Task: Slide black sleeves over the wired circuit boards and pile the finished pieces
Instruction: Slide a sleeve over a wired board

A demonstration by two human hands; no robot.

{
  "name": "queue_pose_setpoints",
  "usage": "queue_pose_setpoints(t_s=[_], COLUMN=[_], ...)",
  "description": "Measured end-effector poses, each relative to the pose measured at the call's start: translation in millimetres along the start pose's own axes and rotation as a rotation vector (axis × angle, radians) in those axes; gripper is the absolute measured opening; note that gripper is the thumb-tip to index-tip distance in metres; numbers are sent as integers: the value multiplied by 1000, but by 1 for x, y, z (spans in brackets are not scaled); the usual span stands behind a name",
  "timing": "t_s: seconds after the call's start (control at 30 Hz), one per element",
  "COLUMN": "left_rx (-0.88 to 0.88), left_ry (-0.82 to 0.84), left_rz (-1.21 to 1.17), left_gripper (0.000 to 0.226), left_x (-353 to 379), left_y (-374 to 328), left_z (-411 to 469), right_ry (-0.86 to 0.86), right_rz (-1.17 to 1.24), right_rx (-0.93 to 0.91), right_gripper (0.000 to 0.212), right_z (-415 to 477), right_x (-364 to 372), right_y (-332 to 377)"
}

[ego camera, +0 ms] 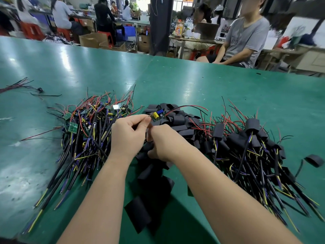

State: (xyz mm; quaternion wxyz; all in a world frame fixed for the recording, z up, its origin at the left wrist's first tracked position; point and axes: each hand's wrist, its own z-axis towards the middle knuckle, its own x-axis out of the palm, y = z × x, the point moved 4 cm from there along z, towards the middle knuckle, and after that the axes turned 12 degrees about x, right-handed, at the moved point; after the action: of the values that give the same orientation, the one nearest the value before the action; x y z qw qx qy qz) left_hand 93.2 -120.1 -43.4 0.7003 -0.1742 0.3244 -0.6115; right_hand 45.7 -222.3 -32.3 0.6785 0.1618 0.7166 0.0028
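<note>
Head view: 2 bare forearms reach over a green tabletop [193,81]. The left hand [129,133] pinches, between thumb and fingertips, the near end of a small circuit board [157,115] that carries a yellow part and a blue part; the board sits raised above the heap of black sleeves [177,124], and its red and black leads [190,107] arc away to the right. The right hand [164,141] is curled just beside the left, touching it at the fingers; I cannot tell what it grips, since its fingers are turned away. To the left lies a pile of bare wired boards [88,124], cables fanning toward the near edge. To the right lies a pile of sleeved pieces [249,141]. 1 loose sleeve [314,160] lies apart at the far right. People sit at benches beyond the tabletop.
</note>
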Motion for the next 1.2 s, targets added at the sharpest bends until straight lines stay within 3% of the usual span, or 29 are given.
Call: queue_pose_setpoints(t_s=[0.07, 0.2, 0.37, 0.5, 0.73, 1.07, 1.2], left_rx=[-18, -14, -54, -70, -84, -96, -93], left_ry=[-9, -1, 4, -10, -25, 22, 52], left_rz=[-31, -106, -196, -227, -268, -284, -272], left_gripper=[10, 37, 23, 31, 40, 17, 19], left_x=[-2, -4, -3, -5, -6, 1, 3], left_y=[-1, -9, -9, -7, -6, -8, -11], left_z=[0, 2, 1, 2, 2, -2, -4], right_ry=[-39, -213, -158, -289, -288, -218, -243], right_rz=[200, 662, 1757, 2233, 2497, 2556, 2586], right_rx=[60, 217, 270, 234, 200, 192, 184], right_gripper=[40, 36, 14, 22, 17, 16, 35], right_z=[-6, -22, -35, -45, -51, -53, -54], right_x=[-5, -15, -17, -21, -23, -26, -28], right_y=[-18, -63, -94, -108, -104, -96, -100])
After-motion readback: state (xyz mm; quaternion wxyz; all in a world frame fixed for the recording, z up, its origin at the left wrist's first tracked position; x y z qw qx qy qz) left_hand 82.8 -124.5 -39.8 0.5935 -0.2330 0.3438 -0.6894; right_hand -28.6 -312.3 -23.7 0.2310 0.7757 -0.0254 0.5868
